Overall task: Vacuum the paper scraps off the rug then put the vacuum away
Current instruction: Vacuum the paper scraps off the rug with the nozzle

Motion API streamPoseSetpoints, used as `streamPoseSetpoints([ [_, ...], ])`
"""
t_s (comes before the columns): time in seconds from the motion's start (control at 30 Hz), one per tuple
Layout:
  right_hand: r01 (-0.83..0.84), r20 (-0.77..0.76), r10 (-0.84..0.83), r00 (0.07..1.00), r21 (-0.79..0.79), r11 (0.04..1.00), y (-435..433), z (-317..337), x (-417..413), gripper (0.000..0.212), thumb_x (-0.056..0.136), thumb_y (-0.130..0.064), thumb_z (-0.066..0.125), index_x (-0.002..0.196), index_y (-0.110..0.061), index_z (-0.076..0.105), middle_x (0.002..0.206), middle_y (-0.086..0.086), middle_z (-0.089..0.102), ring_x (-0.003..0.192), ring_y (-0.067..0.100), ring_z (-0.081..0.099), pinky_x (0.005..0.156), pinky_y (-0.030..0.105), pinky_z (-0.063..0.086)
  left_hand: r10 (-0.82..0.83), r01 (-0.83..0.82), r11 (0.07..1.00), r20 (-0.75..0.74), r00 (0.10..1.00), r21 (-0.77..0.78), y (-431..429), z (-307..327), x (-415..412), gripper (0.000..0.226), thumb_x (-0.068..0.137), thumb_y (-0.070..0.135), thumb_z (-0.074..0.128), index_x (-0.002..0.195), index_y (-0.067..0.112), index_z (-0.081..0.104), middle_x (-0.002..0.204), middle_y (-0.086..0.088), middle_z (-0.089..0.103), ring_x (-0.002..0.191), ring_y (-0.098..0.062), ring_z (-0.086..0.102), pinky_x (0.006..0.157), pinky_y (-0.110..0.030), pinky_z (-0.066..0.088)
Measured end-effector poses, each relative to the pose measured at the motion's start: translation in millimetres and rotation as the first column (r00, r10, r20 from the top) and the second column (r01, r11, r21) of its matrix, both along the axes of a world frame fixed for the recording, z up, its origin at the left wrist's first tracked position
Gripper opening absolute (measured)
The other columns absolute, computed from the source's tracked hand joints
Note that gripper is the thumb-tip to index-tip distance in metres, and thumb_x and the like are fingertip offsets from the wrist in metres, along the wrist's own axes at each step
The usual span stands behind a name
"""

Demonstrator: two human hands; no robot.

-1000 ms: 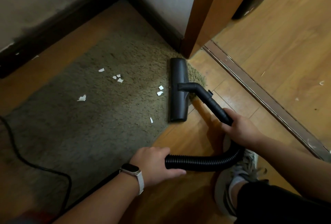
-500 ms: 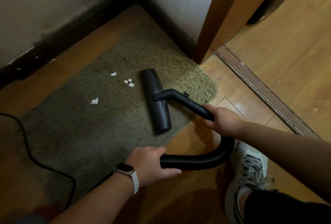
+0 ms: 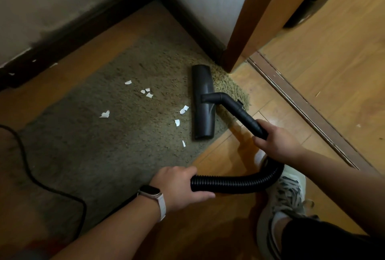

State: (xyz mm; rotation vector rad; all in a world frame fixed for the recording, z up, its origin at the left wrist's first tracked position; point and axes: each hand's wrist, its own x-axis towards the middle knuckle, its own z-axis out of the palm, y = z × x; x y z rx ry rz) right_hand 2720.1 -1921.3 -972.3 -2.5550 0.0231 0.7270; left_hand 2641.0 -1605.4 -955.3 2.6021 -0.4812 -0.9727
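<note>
Head view, vs 0.5 s ago: the floor head (image 3: 204,101) is back at the right edge of the rug (image 3: 104,145), just below-left of the door frame (image 3: 256,10). Half a second ago it sat further left, mid-rug. Three paper scraps (image 3: 184,110) that were not visible then now show just left of the head. The cluster at centre-left of the frame and the lone scrap further left lie as they did.

Orientation: the head's long axis runs nearly top-to-bottom in frame. Its far end points at the wall corner and its near end at the rug's lower edge. It lies flat on the pile, left long side facing the scraps. The wand (image 3: 239,112) joins mid-head from the right and slopes down-right over the wood floor (image 3: 333,72).

Hands: the right hand (image 3: 279,145) is wrapped round the wand's lower end. The left hand (image 3: 179,184), watch (image 3: 151,192) on its wrist, grips the ribbed hose (image 3: 235,182), which loops between the two hands above a shoe (image 3: 285,197).

A power cord (image 3: 41,184) curves across the rug at lower left.
</note>
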Motion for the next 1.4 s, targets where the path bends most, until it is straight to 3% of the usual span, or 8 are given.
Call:
streamPoseSetpoints([
  [0.17,-0.052,-0.027,0.052,0.998,0.019,0.998,5.3,-3.2,-4.1,0.025,0.087,-0.025,0.065,0.110,-0.029,0.055,0.074,-0.004,0.061,0.065,0.009,0.058,0.054,0.024,0.039,-0.012,0.012,1.000,-0.013,1.000,-0.015,3.1,0.8,-9.4,0.075,0.060,0.099,0.027,0.094,0.037,0.052,0.080,0.017,0.056,0.073,0.001,0.053,0.062,-0.022,0.043],
  [0.43,-0.260,-0.074,0.260,0.963,0.015,0.966,35.2,-5.3,9.6,0.030,0.087,-0.031,0.064,0.112,-0.039,0.049,0.075,-0.010,0.058,0.067,0.007,0.056,0.063,0.031,0.044,-0.023,0.022,1.000,-0.023,0.999,-0.001,15.7,7.7,-15.8,0.075,0.062,0.100,0.029,0.088,0.033,0.051,0.075,0.016,0.054,0.067,0.003,0.049,0.054,-0.021,0.032],
  [0.63,-0.328,-0.027,0.328,0.944,-0.018,0.944,47.1,-11.7,16.6,0.036,0.087,-0.037,0.064,0.121,-0.035,0.050,0.078,-0.007,0.059,0.068,0.014,0.055,0.063,0.029,0.040,0.010,-0.010,1.000,-0.007,1.000,-0.017,19.9,6.9,-19.2,0.074,0.063,0.100,0.031,0.089,0.033,0.052,0.076,0.015,0.055,0.069,0.001,0.052,0.062,-0.024,0.044],
  [0.87,-0.250,-0.009,0.250,0.968,-0.063,0.966,47.3,-9.5,13.9,0.036,0.087,-0.033,0.061,0.121,-0.039,0.048,0.080,-0.007,0.061,0.070,0.016,0.058,0.065,0.035,0.050,0.037,-0.037,0.999,0.012,0.999,-0.005,20.0,3.4,-24.5,0.074,0.062,0.101,0.026,0.084,0.035,0.048,0.075,0.015,0.054,0.067,0.000,0.051,0.066,-0.027,0.049],
  [1.0,-0.120,0.006,0.121,0.993,-0.086,0.989,32.6,-9.6,1.2,0.034,0.084,-0.029,0.065,0.114,-0.037,0.052,0.073,-0.007,0.059,0.064,0.011,0.057,0.056,0.031,0.043,0.022,-0.022,0.999,0.023,0.999,-0.026,16.3,3.3,-24.0,0.068,0.065,0.098,0.030,0.081,0.034,0.045,0.073,0.015,0.053,0.065,0.001,0.049,0.058,-0.023,0.040],
  [1.1,-0.073,0.019,0.075,0.997,-0.102,0.992,25.2,-9.7,-5.0,0.035,0.084,-0.029,0.067,0.114,-0.037,0.052,0.070,-0.009,0.058,0.062,0.005,0.054,0.051,0.026,0.036,0.005,-0.004,0.999,0.026,1.000,-0.038,12.2,2.2,-24.7,0.069,0.067,0.097,0.031,0.084,0.033,0.049,0.075,0.014,0.054,0.067,-0.003,0.052,0.062,-0.023,0.044],
  [1.4,-0.069,0.004,0.070,0.998,-0.050,0.996,31.0,-11.3,-4.0,0.034,0.083,-0.027,0.067,0.113,-0.037,0.054,0.071,-0.007,0.061,0.063,0.006,0.057,0.053,0.027,0.040,0.010,-0.007,0.999,0.077,0.997,-0.038,16.8,-1.5,-29.1,0.074,0.063,0.100,0.024,0.084,0.034,0.049,0.072,0.014,0.053,0.064,-0.002,0.050,0.060,-0.025,0.045],
])
